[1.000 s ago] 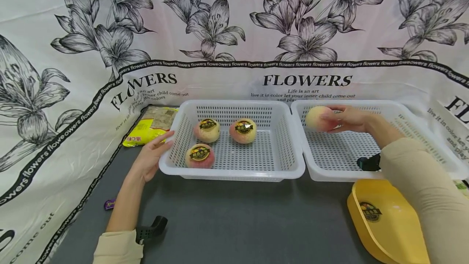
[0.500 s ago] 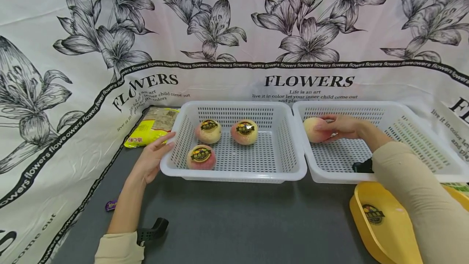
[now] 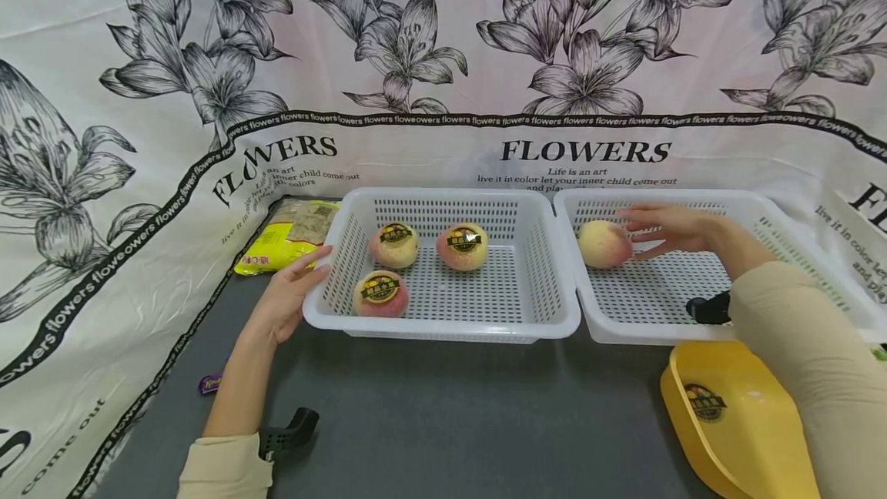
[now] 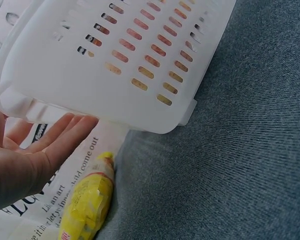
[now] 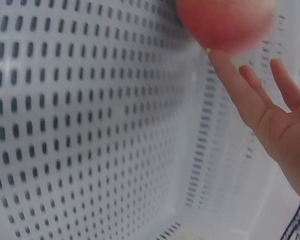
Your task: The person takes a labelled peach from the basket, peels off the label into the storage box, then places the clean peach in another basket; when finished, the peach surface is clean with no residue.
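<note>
Head view: a peach (image 3: 605, 244) with no label showing rests on the floor of the right basket (image 3: 637, 333), near the wall that adjoins the neighbouring basket (image 3: 443, 326), where three labelled peaches (image 3: 463, 246) lie. The right hand (image 3: 675, 229) is inside the right basket beside the peach, its fingers extended and gripping nothing. The left hand (image 3: 282, 300) is at the neighbouring basket's end farthest from the right basket. Left wrist view: that hand's fingers lie straight beneath the rim, not curled round it; such thin plastic probably flexes, so the rim seems the stiffest hold. Right wrist view: the fingers are spread, one tip at the peach's edge, though contact cannot be told. The peach looks light, its matt skin unlikely to slip; it may bruise or roll, so a gentle grasp around its widest part suits best.
</note>
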{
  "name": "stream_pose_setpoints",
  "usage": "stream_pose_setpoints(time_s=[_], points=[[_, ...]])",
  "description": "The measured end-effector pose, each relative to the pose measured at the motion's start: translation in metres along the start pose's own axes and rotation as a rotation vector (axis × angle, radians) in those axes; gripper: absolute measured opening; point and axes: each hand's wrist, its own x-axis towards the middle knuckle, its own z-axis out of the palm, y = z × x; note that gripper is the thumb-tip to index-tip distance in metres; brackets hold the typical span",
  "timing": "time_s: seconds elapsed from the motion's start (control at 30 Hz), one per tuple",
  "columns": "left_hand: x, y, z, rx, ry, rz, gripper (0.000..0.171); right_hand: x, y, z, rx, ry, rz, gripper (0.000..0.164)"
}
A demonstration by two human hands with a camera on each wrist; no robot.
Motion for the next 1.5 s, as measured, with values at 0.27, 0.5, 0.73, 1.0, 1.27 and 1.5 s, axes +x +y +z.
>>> stream_pose_setpoints(time_s=[0.27, 0.5, 0.73, 1.0, 1.27, 1.5], points=[[0.001, 0.003, -0.001, -0.002, 0.003, -0.01, 0.056, -0.03, -0.02, -0.02, 0.047, -0.014, -0.044, 0.062], [-0.001, 0.004, -0.003, -0.006, 0.006, -0.004, 0.055, -0.042, -0.053, -0.005, 0.088, -0.052, -0.182, 0.03], [-0.002, 0.003, -0.006, 0.006, 0.02, -0.003, 0.055, -0.024, -0.086, 0.071, 0.11, -0.002, -0.227, 0.061], [0.001, 0.0, -0.004, 0.007, -0.004, 0.003, 0.055, 0.003, -0.11, 0.146, 0.13, -0.183, -0.234, 0.057], [0.002, -0.002, -0.001, -0.009, 0.003, 0.003, 0.053, 0.041, -0.12, 0.209, 0.108, -0.283, -0.185, 0.052], [0.002, -0.002, -0.001, -0.003, 0.001, 0.02, 0.053, 0.055, -0.116, 0.244, 0.083, -0.355, -0.128, 0.05]])
